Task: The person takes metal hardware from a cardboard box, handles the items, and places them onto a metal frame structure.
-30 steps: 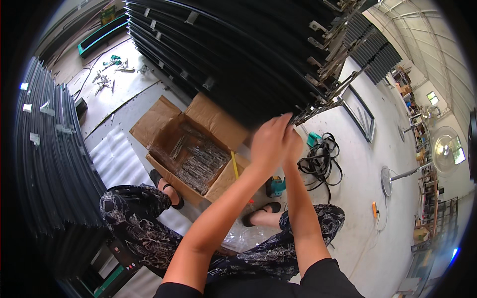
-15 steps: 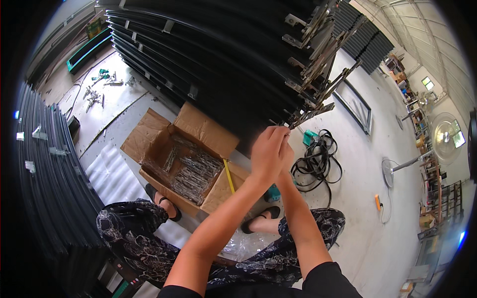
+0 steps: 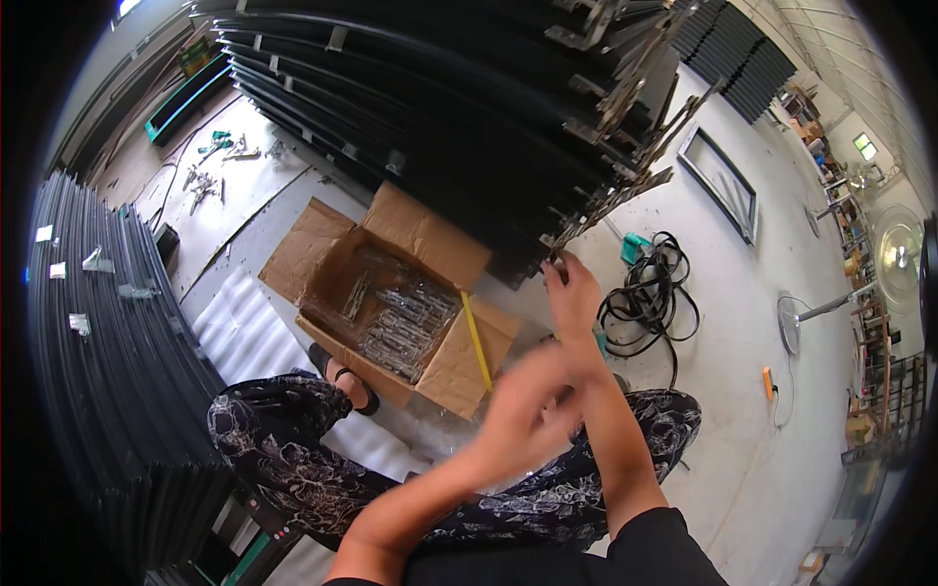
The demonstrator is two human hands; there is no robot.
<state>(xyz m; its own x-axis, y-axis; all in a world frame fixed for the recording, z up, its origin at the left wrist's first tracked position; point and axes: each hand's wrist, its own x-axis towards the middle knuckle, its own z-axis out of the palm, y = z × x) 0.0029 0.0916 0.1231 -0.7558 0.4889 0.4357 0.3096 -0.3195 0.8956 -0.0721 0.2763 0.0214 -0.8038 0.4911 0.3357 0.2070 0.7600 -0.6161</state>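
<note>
My right hand (image 3: 575,298) reaches forward to the lower corner of a stack of long black frames (image 3: 459,127). Its thumb and fingers pinch together beside the metal hinge-like arms (image 3: 620,190) that stick out of the stack's end. What lies between those fingertips is too small to make out. Nearer to me, my left hand (image 3: 523,415) is smeared by motion, beside my right forearm; its grip cannot be read. An open cardboard box (image 3: 305,244) stands left of my hands, holding several similar metal pieces (image 3: 405,327) wrapped in clear plastic.
A yellow strip (image 3: 476,342) lies against the box flap. Tangled black cable or strap (image 3: 650,317) rests on the floor at right, near a green object (image 3: 633,247). Another stack of black profiles (image 3: 117,332) stands left. Farther right are a dark rectangular frame (image 3: 718,186) and standing fans (image 3: 789,322).
My left hand has come away from the right one and moved down toward me. My right hand stays by the stack's corner. The whole view has shifted slightly.
</note>
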